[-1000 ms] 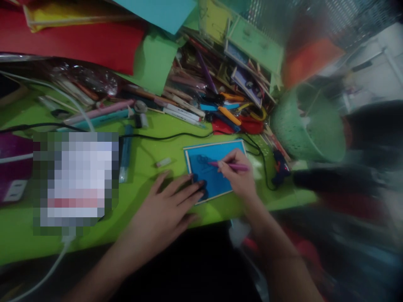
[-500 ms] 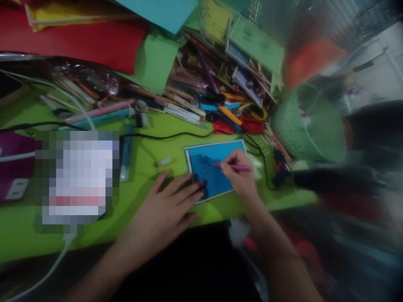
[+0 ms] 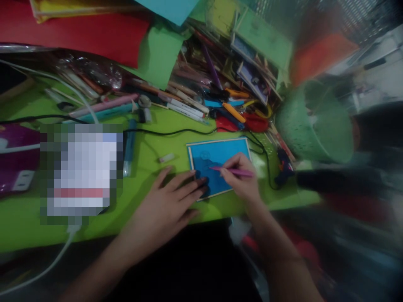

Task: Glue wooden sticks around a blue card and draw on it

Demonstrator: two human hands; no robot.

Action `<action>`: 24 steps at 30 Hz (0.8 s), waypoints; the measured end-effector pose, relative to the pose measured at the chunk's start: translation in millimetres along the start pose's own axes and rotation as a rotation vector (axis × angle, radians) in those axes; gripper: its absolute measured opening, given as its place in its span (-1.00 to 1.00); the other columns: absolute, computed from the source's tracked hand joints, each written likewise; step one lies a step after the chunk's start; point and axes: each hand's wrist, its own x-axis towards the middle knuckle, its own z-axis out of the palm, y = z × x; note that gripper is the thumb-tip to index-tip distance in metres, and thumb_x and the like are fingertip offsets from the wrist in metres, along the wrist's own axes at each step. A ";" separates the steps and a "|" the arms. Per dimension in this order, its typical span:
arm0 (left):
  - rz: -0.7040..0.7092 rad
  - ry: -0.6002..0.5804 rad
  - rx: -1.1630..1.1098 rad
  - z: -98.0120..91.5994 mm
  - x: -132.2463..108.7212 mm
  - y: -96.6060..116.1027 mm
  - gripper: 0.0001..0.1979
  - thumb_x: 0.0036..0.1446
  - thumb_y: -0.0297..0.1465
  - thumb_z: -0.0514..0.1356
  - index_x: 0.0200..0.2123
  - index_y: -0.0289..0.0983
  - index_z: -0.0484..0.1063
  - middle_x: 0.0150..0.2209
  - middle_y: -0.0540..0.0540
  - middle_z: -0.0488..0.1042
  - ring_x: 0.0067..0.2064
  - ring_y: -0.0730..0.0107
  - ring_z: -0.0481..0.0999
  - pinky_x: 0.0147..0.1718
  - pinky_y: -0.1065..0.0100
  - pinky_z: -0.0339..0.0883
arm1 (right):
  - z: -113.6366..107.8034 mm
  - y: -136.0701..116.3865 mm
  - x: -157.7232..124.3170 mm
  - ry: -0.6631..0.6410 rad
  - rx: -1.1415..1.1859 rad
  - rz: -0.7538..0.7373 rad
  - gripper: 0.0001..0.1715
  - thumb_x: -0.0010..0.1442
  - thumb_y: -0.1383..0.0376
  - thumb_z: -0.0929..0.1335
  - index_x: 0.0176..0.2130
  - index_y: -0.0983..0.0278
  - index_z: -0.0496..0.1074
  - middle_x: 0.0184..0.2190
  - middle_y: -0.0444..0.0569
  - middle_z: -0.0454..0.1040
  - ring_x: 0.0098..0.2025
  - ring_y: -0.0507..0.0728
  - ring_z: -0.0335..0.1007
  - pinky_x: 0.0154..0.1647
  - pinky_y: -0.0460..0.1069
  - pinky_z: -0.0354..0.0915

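A blue card [image 3: 220,151] with pale stick edging lies on the green table, and a small round drawing in dark lines shows on its upper left part. My right hand [image 3: 242,178] is closed around a pink-purple pen [image 3: 237,171]. The pen's tip points left and rests at or just over the card's surface, below the round drawing. My left hand [image 3: 174,197] is spread flat, its fingertips on the card's lower left corner and its palm over the table. Just beyond the left hand lies a small whitish eraser-like piece [image 3: 166,158].
A blurred-out phone-like object [image 3: 83,170] with a white cable lies at left. Markers [image 3: 184,108], scissors and sticks pile up behind the card. A black cord crosses the table [image 3: 151,144] to a dark glue gun [image 3: 282,167]. At right stands a green basket [image 3: 315,121].
My right hand has shifted the pen tip slightly down and left, uncovering the round drawing. My left hand stays on the card's corner. The whole view has shifted a little.
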 end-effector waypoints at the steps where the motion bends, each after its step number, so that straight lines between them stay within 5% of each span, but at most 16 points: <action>1: 0.004 0.000 0.001 0.1 0.0 -0.4 -0.66 0.47 -0.19 0.14 0.21 -0.13 0.46 0.26 0.03 0.54 0.36 0.10 0.40 0.47 -0.13 -0.15 | 0.3 0.2 -0.1 -0.003 -0.001 0.002 -0.82 0.09 0.24 0.45 -0.40 0.17 0.36 -0.52 -0.21 0.41 -0.51 0.03 0.29 -0.49 -0.05 0.24; 24: 0.022 0.016 0.005 2.2 0.1 -1.8 -0.65 0.46 -0.23 0.12 0.21 -0.15 0.49 0.23 -0.03 0.56 0.31 0.07 0.44 0.46 -0.15 -0.12 | 2.0 1.7 -0.7 -0.035 -0.007 0.039 -0.80 0.10 0.21 0.46 -0.38 0.17 0.35 -0.50 -0.19 0.45 -0.48 0.04 0.34 -0.45 -0.04 0.28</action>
